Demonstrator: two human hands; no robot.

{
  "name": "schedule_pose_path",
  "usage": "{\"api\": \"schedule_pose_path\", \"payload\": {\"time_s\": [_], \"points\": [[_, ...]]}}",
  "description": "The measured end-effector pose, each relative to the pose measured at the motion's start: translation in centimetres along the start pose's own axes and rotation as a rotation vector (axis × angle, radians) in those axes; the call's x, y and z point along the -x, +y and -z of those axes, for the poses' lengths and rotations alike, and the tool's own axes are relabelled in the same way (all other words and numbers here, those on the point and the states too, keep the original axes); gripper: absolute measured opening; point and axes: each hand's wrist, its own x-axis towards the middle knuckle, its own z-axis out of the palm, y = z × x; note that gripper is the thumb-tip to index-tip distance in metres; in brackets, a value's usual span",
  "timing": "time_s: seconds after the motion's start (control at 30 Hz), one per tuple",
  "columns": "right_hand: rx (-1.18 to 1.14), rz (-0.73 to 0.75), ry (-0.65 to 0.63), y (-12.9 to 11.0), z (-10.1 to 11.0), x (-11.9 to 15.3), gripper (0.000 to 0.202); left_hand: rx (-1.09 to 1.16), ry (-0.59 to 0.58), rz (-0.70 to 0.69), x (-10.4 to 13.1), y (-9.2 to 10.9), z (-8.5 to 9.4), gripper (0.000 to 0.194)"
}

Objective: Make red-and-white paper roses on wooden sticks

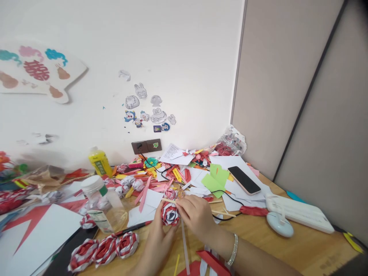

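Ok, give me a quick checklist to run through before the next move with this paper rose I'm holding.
1. Rose held: ok. The left hand cups the red and white paper rose from below.
2. Right hand placed: ok. Its fingers touch the rose's right side.
3. Thin wooden stick at the rose: cannot tell whether it is attached; it lies across the rose's top.
4. Finished roses out of the way: ok. Three lie in a row at the near left.
5. Clear bottle upright: ok. It stands to the left of the hands, cap on.
6. Phone safe: ok. It lies on white paper, far from the hands.
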Motion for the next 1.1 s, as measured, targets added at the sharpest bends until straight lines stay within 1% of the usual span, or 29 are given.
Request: {"api": "schedule_pose_path", "payload": {"time_s": [0.07,0.13,0.2,0.3,0.37,0.43,0.53,0.6,0.67,0.77,0.87,1.0,1.1], "points": [[-0.029,-0.015,-0.023,0.0,0.0,0.0,0.024,0.002,-0.017,0.003,0.1,0.1,0.0,0.059],[-0.081,-0.063,-0.029,-0.1,0.1,-0.1,0.021,0.007,-0.03,-0.001,0.1,0.3,0.0,0.058],[-0.138,-0.16,-0.018,-0.2,0.1,-0.3,0.017,0.004,-0.037,-0.011,0.0,0.7,0.1,0.057],[-0.185,-0.335,0.022,0.2,0.1,-0.5,0.019,-0.01,-0.034,-0.022,-0.2,1.4,0.2,0.058],[-0.178,-0.378,0.05,0.6,-0.1,-0.6,0.012,-0.008,-0.028,-0.024,-0.3,1.6,0.3,0.058],[-0.165,-0.336,0.081,1.1,-0.3,-0.6,0.013,0.001,-0.031,-0.027,-0.3,1.7,0.3,0.058],[-0.165,-0.227,0.118,1.5,-0.5,-0.4,0.014,-0.007,-0.043,-0.042,-0.3,1.6,0.3,0.057],[-0.165,-0.188,0.112,1.5,-0.4,-0.4,0.015,-0.021,-0.043,-0.053,-0.3,1.4,0.3,0.056],[-0.151,-0.174,0.074,1.4,-0.2,-0.3,0.017,-0.034,-0.051,-0.064,-0.3,1.2,0.3,0.056],[-0.125,-0.181,0.009,1.2,0.1,-0.4,0.019,-0.045,-0.063,-0.07,-0.2,0.8,0.3,0.057],[-0.151,-0.216,-0.01,1.2,0.1,-0.5,0.017,-0.048,-0.063,-0.064,-0.3,0.6,0.2,0.057],[-0.283,-0.266,-0.006,1.3,0.1,-0.7,0.013,-0.026,-0.067,-0.062,-0.3,1.0,0.2,0.056],[-0.41,-0.289,-0.022,1.3,0.3,-0.7,0.011,0.015,-0.052,-0.026,-0.4,1.1,0.3,0.056]]}}
